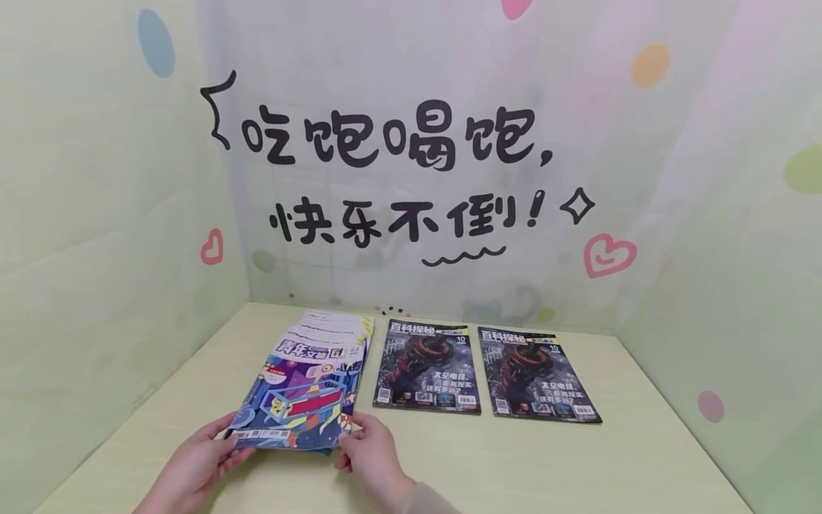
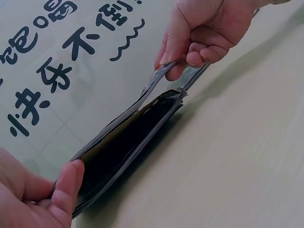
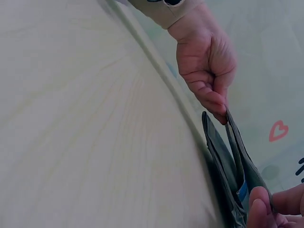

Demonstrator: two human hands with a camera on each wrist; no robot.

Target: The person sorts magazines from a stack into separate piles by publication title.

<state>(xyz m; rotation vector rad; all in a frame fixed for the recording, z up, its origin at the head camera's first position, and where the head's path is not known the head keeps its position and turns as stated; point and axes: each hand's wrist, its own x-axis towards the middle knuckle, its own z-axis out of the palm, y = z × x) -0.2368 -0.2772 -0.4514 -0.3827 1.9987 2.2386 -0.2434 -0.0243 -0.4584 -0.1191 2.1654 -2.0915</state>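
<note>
A stack of several magazines (image 1: 308,323) stands at the left of the table in the head view. Its top magazine (image 1: 302,400) has a purple and blue cartoon cover. My left hand (image 1: 199,457) pinches the near left corner of that magazine between thumb and fingers. At the near right corner, my right hand (image 1: 375,453) pinches it likewise. Both wrist views show its near edge raised, with a dark gap over the magazines (image 2: 137,159) below. From the right wrist, my left hand (image 3: 209,71) appears across the raised edge.
Right of the stack, two matching dark-covered magazines (image 1: 427,368) (image 1: 539,375) lie flat side by side. The pale wooden table (image 1: 488,464) meets a printed fabric wall (image 1: 411,285) at the back, and fabric walls flank it on both sides.
</note>
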